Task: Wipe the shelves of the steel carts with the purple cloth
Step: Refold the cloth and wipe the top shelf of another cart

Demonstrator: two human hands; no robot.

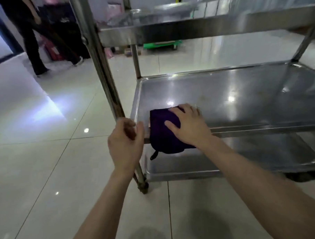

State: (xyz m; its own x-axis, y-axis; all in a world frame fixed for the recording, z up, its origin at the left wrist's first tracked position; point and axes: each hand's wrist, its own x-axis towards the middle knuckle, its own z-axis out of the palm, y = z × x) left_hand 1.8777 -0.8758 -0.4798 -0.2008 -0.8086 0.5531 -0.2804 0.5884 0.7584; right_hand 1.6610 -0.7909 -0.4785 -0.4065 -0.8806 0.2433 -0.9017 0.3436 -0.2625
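A steel cart with three shelves stands before me. The purple cloth [162,131] lies folded at the near left corner of the middle shelf [242,97] and hangs over its front rim. My right hand [187,125] presses flat on the cloth with straight fingers. My left hand [127,138] is curled round the cart's near left post [104,71] at the height of the middle shelf. The top shelf [194,27] is above, and the bottom shelf [254,156] shows below the cloth.
The cart stands on glossy white floor tiles [46,160]. A person in dark clothes [32,40] stands at the far left near dark bags. A green crate [160,45] sits on the floor behind the cart. A steel bowl rests on the top shelf.
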